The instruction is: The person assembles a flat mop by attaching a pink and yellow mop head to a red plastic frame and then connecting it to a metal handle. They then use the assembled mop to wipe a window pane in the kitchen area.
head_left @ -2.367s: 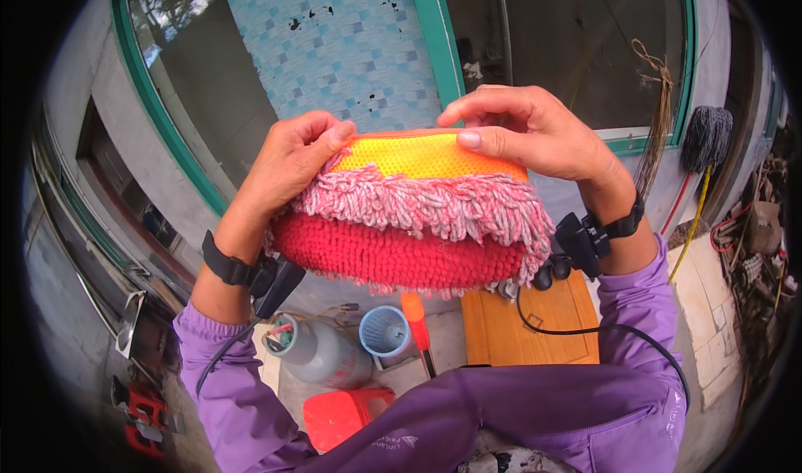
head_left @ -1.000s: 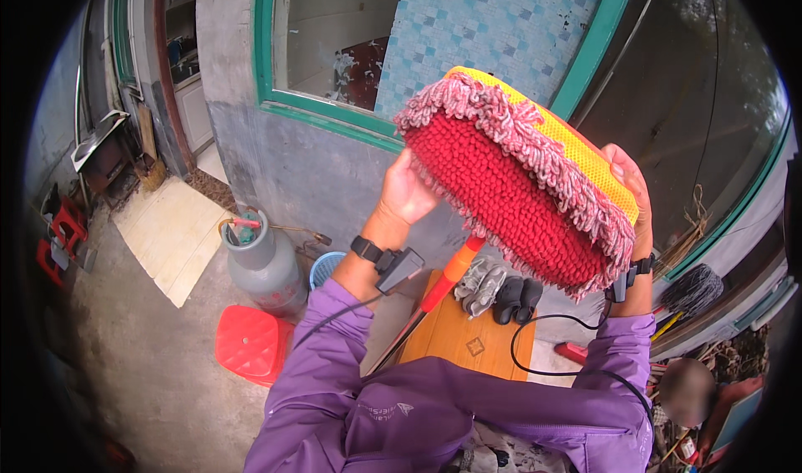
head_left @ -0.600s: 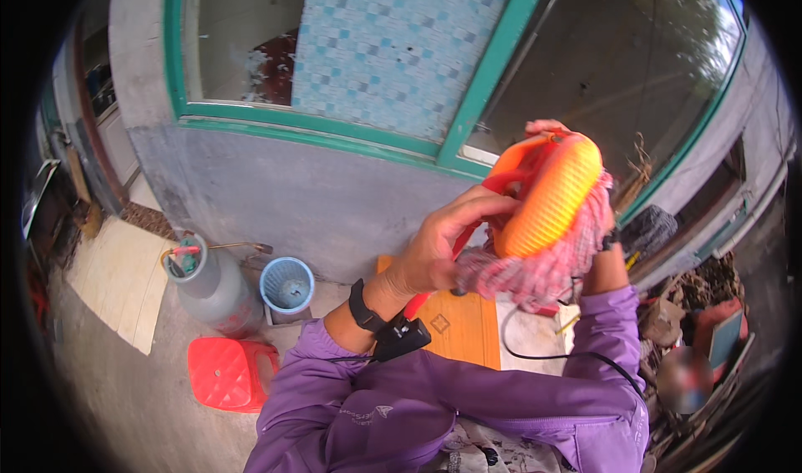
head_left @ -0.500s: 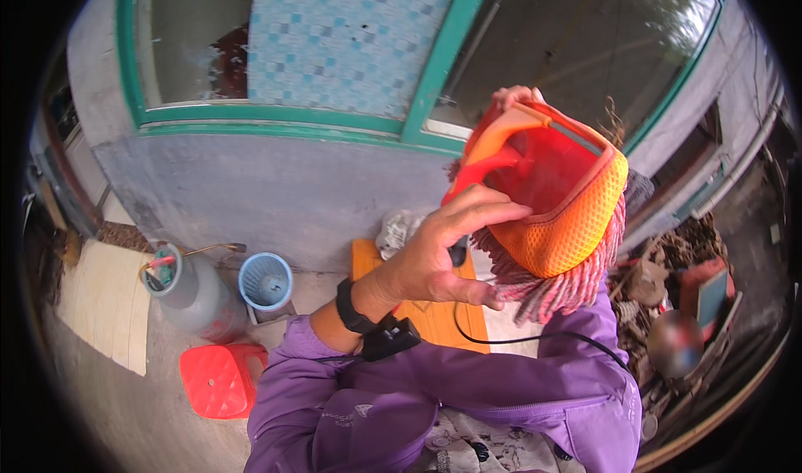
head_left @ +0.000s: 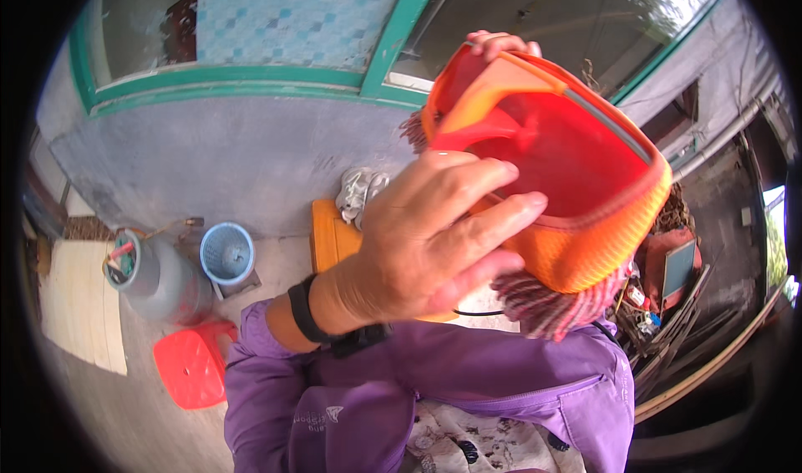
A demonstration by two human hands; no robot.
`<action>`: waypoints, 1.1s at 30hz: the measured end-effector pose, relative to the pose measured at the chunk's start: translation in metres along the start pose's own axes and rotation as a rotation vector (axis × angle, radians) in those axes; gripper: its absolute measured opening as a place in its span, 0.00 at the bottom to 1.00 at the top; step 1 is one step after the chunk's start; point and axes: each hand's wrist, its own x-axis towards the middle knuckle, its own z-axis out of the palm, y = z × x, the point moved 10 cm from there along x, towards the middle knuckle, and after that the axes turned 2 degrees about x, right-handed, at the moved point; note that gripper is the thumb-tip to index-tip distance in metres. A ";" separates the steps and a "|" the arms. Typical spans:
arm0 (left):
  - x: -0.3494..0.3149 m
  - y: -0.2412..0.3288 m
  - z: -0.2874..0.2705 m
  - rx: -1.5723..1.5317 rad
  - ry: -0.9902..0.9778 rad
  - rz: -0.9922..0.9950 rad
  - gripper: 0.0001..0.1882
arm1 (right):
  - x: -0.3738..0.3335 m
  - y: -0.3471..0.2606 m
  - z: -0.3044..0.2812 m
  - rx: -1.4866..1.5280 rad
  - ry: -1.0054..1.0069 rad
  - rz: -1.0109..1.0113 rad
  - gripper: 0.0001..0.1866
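Note:
An orange mesh pouch [head_left: 576, 256] with a red lining and a pink-and-white yarn fringe is held up in front of me, its mouth facing me. Curled over its far upper rim are the fingers of my right hand [head_left: 504, 44]; the rest of that hand is hidden behind it. My left hand [head_left: 409, 239] is at the near left edge of the mouth, fingers stretched out and slightly apart. Its fingertips overlap the rim; whether they touch it I cannot tell. A black band [head_left: 306, 310] circles my left wrist.
A wooden stool or bench [head_left: 326, 235] and grey-white shoes [head_left: 359, 190] are beyond my left arm. Leftward stand a blue basket [head_left: 227, 253], a grey gas cylinder [head_left: 171, 285] and a red plastic stool [head_left: 188, 371]. Scrap wood and clutter [head_left: 668, 297] lie at the right.
The pouch appears larger and nearer, its mouth turned more toward me. My left hand has come closer, its fingers moving over the near rim. The background has shifted left in view.

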 end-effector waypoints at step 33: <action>-0.049 -0.223 0.046 -0.345 -0.015 -0.820 0.22 | 0.004 -0.007 0.007 0.081 0.193 0.279 0.26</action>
